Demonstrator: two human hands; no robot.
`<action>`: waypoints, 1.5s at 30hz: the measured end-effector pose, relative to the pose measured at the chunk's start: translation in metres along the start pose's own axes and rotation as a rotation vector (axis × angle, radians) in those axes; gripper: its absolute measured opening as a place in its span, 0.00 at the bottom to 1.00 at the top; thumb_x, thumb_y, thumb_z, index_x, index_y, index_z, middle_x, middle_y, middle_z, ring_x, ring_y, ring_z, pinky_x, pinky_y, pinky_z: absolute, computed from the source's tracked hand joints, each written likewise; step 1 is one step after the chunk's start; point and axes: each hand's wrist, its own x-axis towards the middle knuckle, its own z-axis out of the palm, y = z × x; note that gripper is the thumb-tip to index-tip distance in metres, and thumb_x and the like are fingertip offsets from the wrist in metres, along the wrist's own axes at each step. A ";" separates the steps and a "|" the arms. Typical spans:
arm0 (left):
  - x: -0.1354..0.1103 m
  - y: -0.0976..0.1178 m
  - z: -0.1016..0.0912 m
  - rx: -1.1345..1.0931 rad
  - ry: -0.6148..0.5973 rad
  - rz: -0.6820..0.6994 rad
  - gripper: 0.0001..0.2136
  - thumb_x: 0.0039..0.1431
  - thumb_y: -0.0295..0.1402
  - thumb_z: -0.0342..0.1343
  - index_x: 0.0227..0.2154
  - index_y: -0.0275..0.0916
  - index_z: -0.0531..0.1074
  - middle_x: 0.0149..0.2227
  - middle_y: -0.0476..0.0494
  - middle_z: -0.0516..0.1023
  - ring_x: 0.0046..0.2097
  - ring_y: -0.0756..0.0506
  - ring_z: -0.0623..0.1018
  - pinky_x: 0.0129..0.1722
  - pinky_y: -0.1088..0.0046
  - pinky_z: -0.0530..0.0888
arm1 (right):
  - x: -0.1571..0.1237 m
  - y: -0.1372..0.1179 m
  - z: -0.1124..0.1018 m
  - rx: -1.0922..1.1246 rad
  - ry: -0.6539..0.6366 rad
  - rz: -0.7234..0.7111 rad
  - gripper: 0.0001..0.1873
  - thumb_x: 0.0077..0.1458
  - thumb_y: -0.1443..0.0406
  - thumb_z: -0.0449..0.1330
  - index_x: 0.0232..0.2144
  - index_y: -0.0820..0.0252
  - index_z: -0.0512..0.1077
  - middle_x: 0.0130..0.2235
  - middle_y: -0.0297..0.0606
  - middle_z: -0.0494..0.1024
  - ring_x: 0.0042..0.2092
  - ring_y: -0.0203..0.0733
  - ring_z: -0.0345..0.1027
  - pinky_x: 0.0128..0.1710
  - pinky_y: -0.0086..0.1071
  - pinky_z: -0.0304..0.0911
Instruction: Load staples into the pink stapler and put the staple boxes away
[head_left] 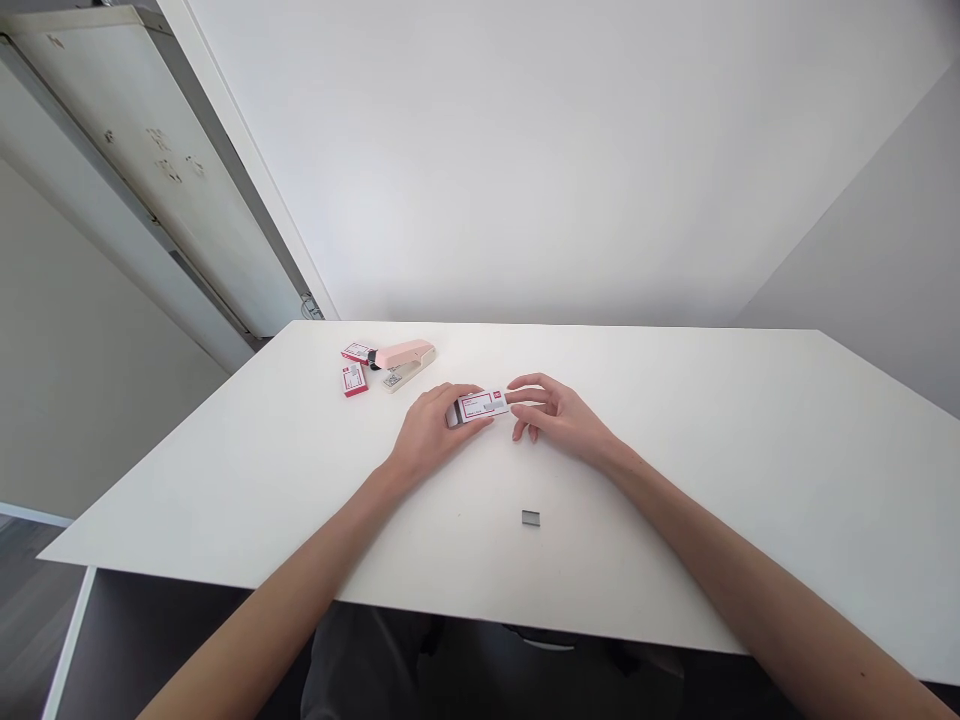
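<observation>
My left hand (431, 425) is closed around a small white and red staple box (480, 405), thumb along the near side and fingers along the far side. The box's left end looks open, with something dark grey showing inside. Just off its right end is my right hand (559, 415), fingers apart and slightly curled, with nothing visible in them; whether a fingertip touches the box I cannot tell. Nearer the front edge, a short grey strip of staples (531, 518) lies on the white table (630, 560).
At the back left stands a pink and cream stapler (405, 358). Beside it are two more staple boxes, one flat box (355, 379) and another box (358, 352) partly behind the stapler's dark end. A white wall (525, 170) rises behind the table.
</observation>
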 end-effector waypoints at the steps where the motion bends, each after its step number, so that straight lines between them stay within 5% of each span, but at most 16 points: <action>1: 0.000 0.000 0.000 0.004 -0.006 -0.001 0.19 0.61 0.48 0.64 0.51 0.46 0.76 0.47 0.45 0.83 0.47 0.40 0.80 0.48 0.60 0.75 | 0.000 0.000 0.001 -0.006 -0.001 0.003 0.20 0.61 0.53 0.64 0.51 0.53 0.68 0.55 0.46 0.79 0.34 0.41 0.79 0.34 0.38 0.71; 8: 0.002 -0.005 0.002 0.062 -0.002 -0.051 0.19 0.62 0.48 0.63 0.51 0.45 0.77 0.47 0.45 0.82 0.48 0.39 0.78 0.50 0.58 0.74 | -0.006 -0.009 -0.003 -0.168 0.181 0.044 0.16 0.60 0.49 0.64 0.39 0.54 0.73 0.33 0.34 0.78 0.29 0.37 0.69 0.28 0.32 0.62; 15: 0.001 -0.018 0.000 0.136 -0.028 -0.084 0.23 0.58 0.48 0.66 0.54 0.46 0.75 0.52 0.41 0.75 0.58 0.35 0.71 0.60 0.52 0.69 | -0.017 -0.034 -0.009 -0.270 -0.638 0.229 0.18 0.45 0.53 0.75 0.33 0.55 0.76 0.28 0.30 0.80 0.26 0.34 0.69 0.26 0.29 0.59; 19: 0.000 -0.027 -0.017 0.162 -0.080 -0.086 0.28 0.53 0.52 0.69 0.53 0.43 0.72 0.55 0.39 0.73 0.59 0.33 0.71 0.58 0.52 0.71 | -0.022 -0.041 -0.007 -0.374 -0.827 0.405 0.24 0.42 0.51 0.77 0.38 0.54 0.77 0.29 0.31 0.82 0.22 0.36 0.73 0.18 0.27 0.52; 24: 0.002 -0.033 -0.030 0.179 -0.106 -0.026 0.19 0.58 0.53 0.65 0.44 0.45 0.78 0.44 0.43 0.77 0.51 0.37 0.76 0.54 0.56 0.72 | -0.023 -0.037 -0.005 -0.384 -0.770 0.371 0.21 0.45 0.51 0.75 0.38 0.55 0.77 0.25 0.30 0.80 0.21 0.37 0.73 0.19 0.27 0.62; 32: 0.003 -0.030 -0.028 0.076 -0.068 -0.070 0.21 0.52 0.54 0.69 0.43 0.47 0.82 0.39 0.46 0.77 0.40 0.43 0.76 0.43 0.63 0.74 | -0.020 -0.029 -0.004 -0.291 -0.668 0.294 0.19 0.49 0.49 0.72 0.34 0.57 0.80 0.23 0.31 0.78 0.21 0.37 0.72 0.22 0.30 0.65; 40: 0.001 -0.014 -0.022 -0.049 -0.215 -0.038 0.22 0.51 0.54 0.68 0.44 0.47 0.82 0.36 0.47 0.79 0.35 0.45 0.75 0.36 0.66 0.73 | -0.012 -0.011 0.008 -0.240 -0.008 -0.084 0.17 0.55 0.47 0.69 0.34 0.53 0.80 0.35 0.36 0.81 0.33 0.40 0.71 0.33 0.35 0.66; 45: -0.002 -0.005 -0.016 -0.127 -0.294 0.011 0.23 0.51 0.55 0.69 0.46 0.49 0.82 0.35 0.47 0.79 0.37 0.44 0.76 0.39 0.66 0.74 | -0.008 -0.005 0.008 -0.353 0.080 -0.241 0.15 0.57 0.47 0.68 0.35 0.49 0.82 0.44 0.40 0.78 0.44 0.46 0.71 0.40 0.39 0.66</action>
